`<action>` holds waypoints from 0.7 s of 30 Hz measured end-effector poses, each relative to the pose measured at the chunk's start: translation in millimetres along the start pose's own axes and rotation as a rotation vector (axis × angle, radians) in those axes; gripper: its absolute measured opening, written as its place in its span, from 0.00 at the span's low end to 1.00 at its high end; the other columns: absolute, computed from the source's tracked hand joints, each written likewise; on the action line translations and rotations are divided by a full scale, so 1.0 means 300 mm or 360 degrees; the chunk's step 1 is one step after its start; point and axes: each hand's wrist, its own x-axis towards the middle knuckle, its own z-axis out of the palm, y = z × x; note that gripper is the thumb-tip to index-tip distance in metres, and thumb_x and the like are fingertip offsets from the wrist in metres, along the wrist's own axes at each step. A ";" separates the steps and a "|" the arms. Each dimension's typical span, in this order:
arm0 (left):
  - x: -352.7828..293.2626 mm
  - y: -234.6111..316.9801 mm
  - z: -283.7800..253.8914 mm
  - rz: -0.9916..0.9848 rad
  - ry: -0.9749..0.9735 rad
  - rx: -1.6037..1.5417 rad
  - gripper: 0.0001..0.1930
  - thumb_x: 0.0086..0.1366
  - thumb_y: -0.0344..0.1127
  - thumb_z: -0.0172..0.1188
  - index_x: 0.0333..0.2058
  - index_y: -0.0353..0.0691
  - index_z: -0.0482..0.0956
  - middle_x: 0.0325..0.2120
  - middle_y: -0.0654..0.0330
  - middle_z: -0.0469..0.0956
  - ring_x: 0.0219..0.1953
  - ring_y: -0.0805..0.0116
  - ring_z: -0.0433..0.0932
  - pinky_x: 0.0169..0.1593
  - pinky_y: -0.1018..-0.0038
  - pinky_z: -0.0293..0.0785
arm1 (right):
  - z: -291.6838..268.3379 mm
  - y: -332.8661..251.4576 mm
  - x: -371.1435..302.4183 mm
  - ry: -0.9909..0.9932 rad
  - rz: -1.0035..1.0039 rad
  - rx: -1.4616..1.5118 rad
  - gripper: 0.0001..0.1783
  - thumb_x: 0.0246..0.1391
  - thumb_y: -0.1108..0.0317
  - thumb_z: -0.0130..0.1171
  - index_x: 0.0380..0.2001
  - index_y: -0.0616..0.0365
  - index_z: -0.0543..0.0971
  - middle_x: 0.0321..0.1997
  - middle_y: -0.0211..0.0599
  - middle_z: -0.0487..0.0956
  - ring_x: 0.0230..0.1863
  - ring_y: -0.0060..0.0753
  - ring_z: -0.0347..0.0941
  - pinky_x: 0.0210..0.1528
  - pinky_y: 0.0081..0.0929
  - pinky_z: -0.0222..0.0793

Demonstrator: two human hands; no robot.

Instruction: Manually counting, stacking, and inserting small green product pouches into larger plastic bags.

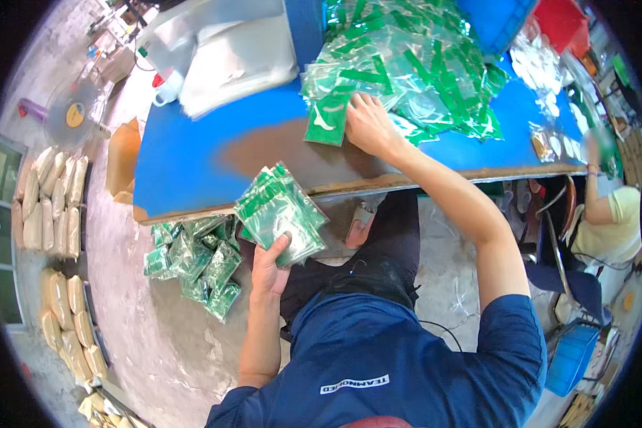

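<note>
My left hand (269,265) is closed round a fanned stack of flat clear-and-green plastic packets (282,210), held up in front of the table's near edge with the thumb on top. Across the table, my right hand (371,125) has its fingers curled at the right edge of a green packet (326,123) with a white mark. That packet is at the near left corner of a large loose heap of similar packets (424,71). The right fingertips are partly hidden, but they appear to grip the packet.
Stacked clear plastic sheets or bags (239,60) lie on the blue-topped table (185,157). Bundled green packets (203,264) are piled on the floor below. Tan filled bags (53,203) stand along the left. Another person (610,221) sits at the right, near a blue crate (573,357).
</note>
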 end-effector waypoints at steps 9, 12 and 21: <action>-0.043 0.053 -0.178 0.0239 0.0175 -0.0150 0.30 0.63 0.27 0.64 0.63 0.37 0.65 0.56 0.57 0.73 0.60 0.60 0.72 0.65 0.59 0.67 | 0.048 -0.298 -0.012 -0.0084 -0.0217 0.0773 0.25 0.51 0.74 0.50 0.55 0.65 0.74 0.59 0.51 0.73 0.62 0.53 0.68 0.62 0.45 0.64; -0.022 0.099 -0.206 0.0378 0.0156 -0.0199 0.30 0.63 0.27 0.63 0.63 0.37 0.64 0.57 0.56 0.72 0.60 0.59 0.71 0.66 0.58 0.66 | 0.075 -0.400 0.018 -0.0069 -0.0172 0.1037 0.26 0.51 0.76 0.49 0.56 0.62 0.73 0.62 0.53 0.72 0.65 0.57 0.66 0.66 0.46 0.62; 0.105 0.152 -0.135 0.0678 0.0185 -0.0138 0.24 0.65 0.26 0.63 0.59 0.37 0.70 0.53 0.59 0.76 0.55 0.63 0.76 0.61 0.63 0.71 | 0.053 -0.552 0.096 -0.0484 0.0784 0.2703 0.24 0.66 0.69 0.42 0.62 0.67 0.70 0.64 0.44 0.73 0.66 0.39 0.66 0.68 0.30 0.57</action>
